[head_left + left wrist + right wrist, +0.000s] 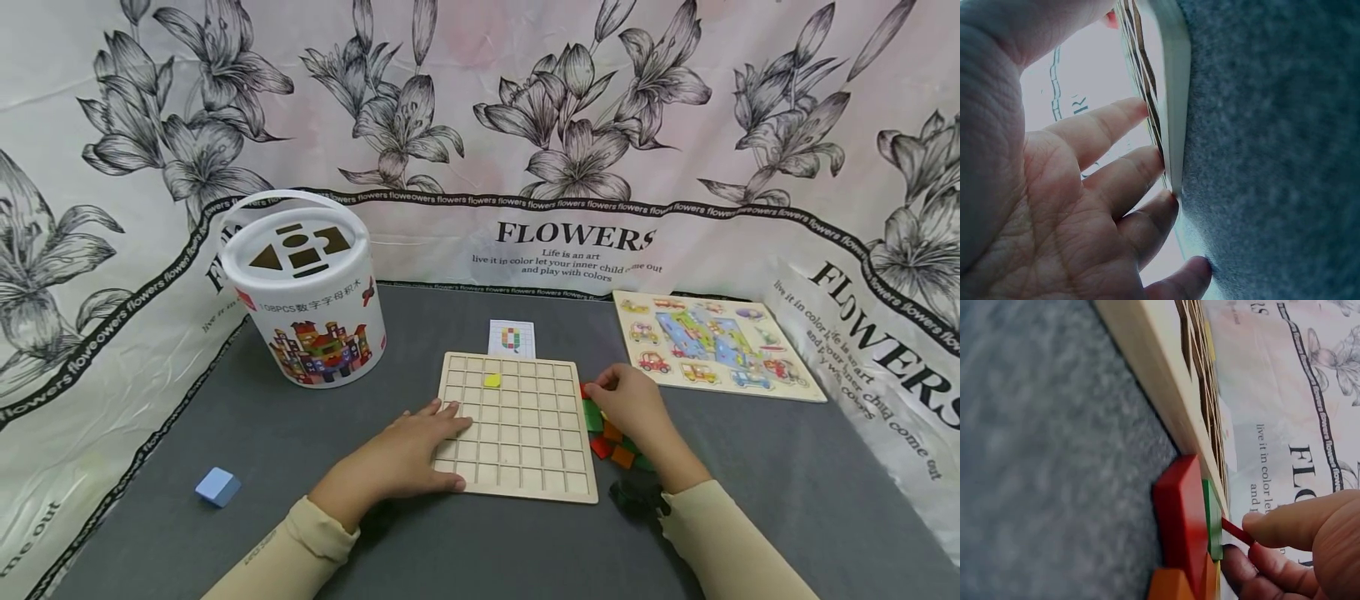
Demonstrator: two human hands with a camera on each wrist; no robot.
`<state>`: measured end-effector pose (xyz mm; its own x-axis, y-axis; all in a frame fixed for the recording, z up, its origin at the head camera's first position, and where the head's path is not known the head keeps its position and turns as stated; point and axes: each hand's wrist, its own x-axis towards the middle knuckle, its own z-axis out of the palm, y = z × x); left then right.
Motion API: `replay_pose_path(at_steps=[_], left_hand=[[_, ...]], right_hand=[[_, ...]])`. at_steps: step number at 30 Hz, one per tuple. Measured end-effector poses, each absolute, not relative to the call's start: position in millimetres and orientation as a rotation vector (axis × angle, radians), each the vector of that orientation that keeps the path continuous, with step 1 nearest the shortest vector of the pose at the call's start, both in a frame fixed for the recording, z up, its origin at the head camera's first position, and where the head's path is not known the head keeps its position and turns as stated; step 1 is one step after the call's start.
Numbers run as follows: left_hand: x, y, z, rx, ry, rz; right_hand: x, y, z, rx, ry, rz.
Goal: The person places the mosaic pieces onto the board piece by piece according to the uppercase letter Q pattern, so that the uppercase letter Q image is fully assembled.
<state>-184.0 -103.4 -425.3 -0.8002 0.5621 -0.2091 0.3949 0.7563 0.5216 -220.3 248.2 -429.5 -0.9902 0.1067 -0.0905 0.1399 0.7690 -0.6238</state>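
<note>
A wooden grid board (517, 433) lies flat on the dark cloth. One yellow square tile (492, 381) sits in a cell near its top. My left hand (408, 454) rests on the board's left side with fingers spread; in the left wrist view its fingertips (1138, 107) touch the edge. Beyond the board's right edge, my right hand (633, 408) pinches a thin red tile (1237, 531) between thumb and fingers. Below it is a loose pile of coloured tiles, among them a green tile (592, 416), an orange tile (622, 456) and a red tile (1182, 519).
A small pattern card (512, 339) with a coloured figure lies behind the board. A white lidded bucket (307, 300) stands back left, and a blue block (217, 487) lies front left. Back right is a picture puzzle board (712, 346). A dark object (633, 497) lies by the right wrist.
</note>
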Motion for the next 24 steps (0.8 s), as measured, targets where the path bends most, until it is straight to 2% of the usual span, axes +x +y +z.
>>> replay_pose_path(at_steps=[5, 9, 15, 24], left_hand=[[-184, -105, -426, 0.742, 2.603, 0.661], [-185, -105, -427, 0.744, 2.611, 0.658], [-186, -105, -430, 0.756, 2.614, 0.651], [-188, -105, -432, 0.757, 2.615, 0.639]], right_hand=[[-227, 243, -417, 0.161, 3.015, -1.058], [-237, 221, -408, -0.003, 3.052, -1.096], [-257, 175, -417, -0.235, 2.898, -1.099], [-272, 156, -428, -0.3, 2.871, -1.002]])
